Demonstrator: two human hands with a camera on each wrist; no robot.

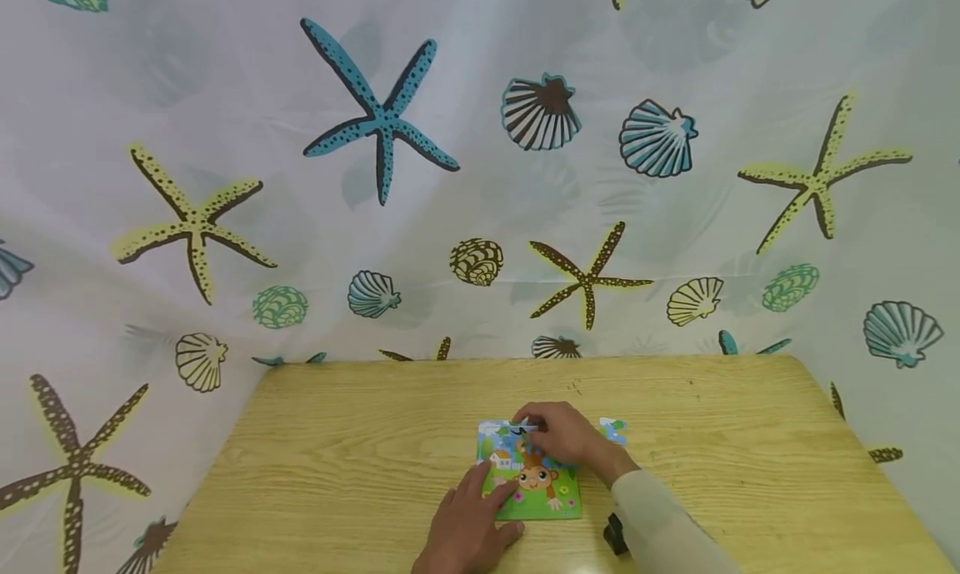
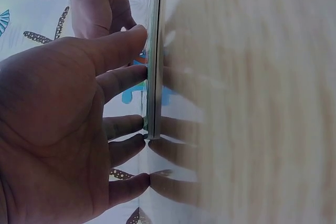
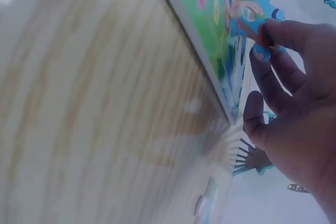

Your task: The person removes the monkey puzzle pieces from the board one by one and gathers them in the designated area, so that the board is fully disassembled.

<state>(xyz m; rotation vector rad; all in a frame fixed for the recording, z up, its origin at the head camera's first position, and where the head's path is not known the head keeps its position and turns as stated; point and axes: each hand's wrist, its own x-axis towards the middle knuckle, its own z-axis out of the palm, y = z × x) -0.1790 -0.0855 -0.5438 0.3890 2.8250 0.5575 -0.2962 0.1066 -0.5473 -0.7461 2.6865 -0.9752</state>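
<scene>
A square jigsaw puzzle [image 1: 536, 506] with a cartoon monkey, a house and flowers lies flat on the table. At its lower left my left hand [image 1: 468, 520] rests with fingers spread, their tips on the puzzle's face and edge; the left wrist view shows this hand [image 2: 58, 119] beside the thin puzzle board [image 2: 156, 87]. Over the puzzle's upper part, my right hand [image 1: 566, 432] pinches a puzzle piece. In the right wrist view that mostly blue piece [image 3: 265, 9] sits between the thumb and fingers of the right hand [image 3: 310, 77], tilted close over the board.
Right of the puzzle, a loose blue, white and green puzzle piece [image 1: 611, 429] lies on the wooden table [image 1: 360, 441]. A small black object [image 1: 616, 534] is by the right sleeve. A white cloth [image 1: 480, 191] printed with starfish and shells hangs around the table.
</scene>
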